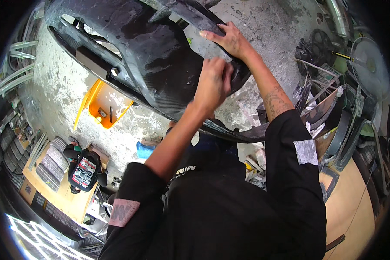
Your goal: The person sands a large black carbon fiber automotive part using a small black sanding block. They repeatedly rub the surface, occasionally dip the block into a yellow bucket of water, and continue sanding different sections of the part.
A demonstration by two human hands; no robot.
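A large black car bumper (pixel 160 56) with a carbon-fibre weave and dull, smeared patches fills the upper middle. My left hand (pixel 213 84) rests on its right end, fingers curled into a closed grip and slightly blurred. Whatever those fingers may hold is hidden. Farther back, my right hand (pixel 232 41) grips the bumper's edge beside an opening, its thumb stretched along the strip. The bumper's long lower lip curves below my left hand and partly passes behind my left forearm.
A yellow plastic tray (pixel 89 103) with small tools lies on the stained concrete floor. Another person (pixel 83 171) is by a wooden table (pixel 69 207) at the left. Black car parts (pixel 346 134) and a round fan (pixel 370 65) crowd the right side. A blue object (pixel 145 150) lies near my left forearm.
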